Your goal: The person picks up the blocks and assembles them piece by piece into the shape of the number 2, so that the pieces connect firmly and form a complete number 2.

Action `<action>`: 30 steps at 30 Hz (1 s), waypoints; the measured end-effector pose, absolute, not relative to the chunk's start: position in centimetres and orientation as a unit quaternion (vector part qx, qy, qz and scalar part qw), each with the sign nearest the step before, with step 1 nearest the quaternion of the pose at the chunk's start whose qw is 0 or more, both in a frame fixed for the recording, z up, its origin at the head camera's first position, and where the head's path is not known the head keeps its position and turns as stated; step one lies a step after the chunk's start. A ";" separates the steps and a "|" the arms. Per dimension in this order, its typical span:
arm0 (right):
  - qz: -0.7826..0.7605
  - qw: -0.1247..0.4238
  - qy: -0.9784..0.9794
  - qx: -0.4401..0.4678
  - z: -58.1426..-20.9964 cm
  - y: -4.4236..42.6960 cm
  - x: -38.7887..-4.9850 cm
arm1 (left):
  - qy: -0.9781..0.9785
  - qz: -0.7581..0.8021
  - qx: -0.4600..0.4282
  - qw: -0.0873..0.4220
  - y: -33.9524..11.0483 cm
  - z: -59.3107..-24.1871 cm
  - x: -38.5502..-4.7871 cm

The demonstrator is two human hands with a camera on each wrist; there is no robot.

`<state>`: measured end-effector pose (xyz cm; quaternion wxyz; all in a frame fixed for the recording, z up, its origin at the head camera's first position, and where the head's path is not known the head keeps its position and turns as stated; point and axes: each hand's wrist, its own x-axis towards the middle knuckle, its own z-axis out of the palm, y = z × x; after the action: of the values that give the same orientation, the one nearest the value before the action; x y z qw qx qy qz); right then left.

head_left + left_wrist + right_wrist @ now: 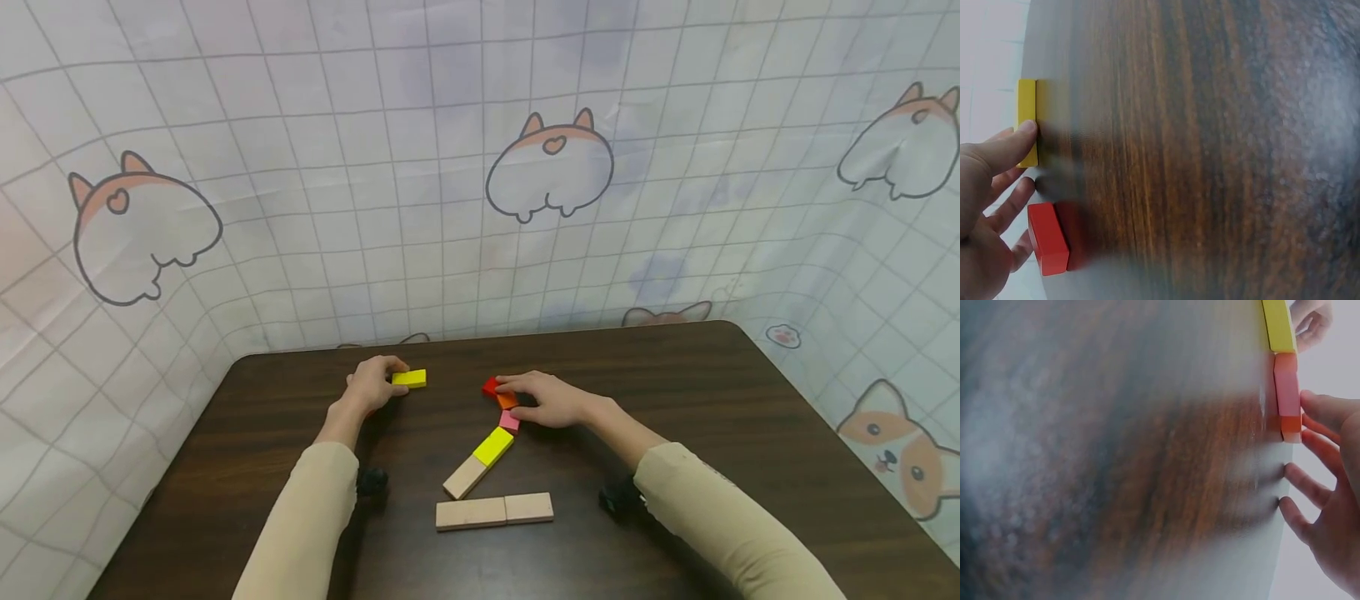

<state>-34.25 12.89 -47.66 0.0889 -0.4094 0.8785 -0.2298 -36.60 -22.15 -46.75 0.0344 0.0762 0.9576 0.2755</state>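
Observation:
At the left, the left hand (pixel 372 383) pinches a yellow block (pixel 408 379), its thumb on the near side and a finger behind. Beside that hand's lower fingers lies a red block (pixel 1049 239), mostly hidden in the head view. My right hand (pixel 551 398) rests at the far end of a line of blocks. Its forefinger touches near a second red block (pixel 491 387) and an orange block (pixel 507 401), while the thumb lies by a pink block (pixel 509 422). Its other fingers reach down to the table in the right wrist view.
The line continues toward the front with another yellow block (pixel 492 447) and a plain wooden block (pixel 465 477). Nearer still, two plain wooden blocks (pixel 471 513) lie end to end. A dark wood table (pixel 645 367) bears everything, with a patterned cloth (pixel 450 250) behind it.

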 end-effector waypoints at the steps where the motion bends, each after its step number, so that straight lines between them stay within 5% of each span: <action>1: -0.230 0.088 0.879 -0.409 -47.7 12.8 -34.2 | 0.957 0.277 0.077 0.035 -22.2 -46.7 -36.6; 30: -0.243 0.089 0.880 -0.399 -47.8 12.9 -33.9 | 0.944 0.297 0.143 0.003 -20.5 -44.4 -35.5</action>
<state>-33.91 12.87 -47.77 0.0894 -0.3986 0.8799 -0.2426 -35.48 -20.45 -44.40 0.0030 0.1430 0.9440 0.2972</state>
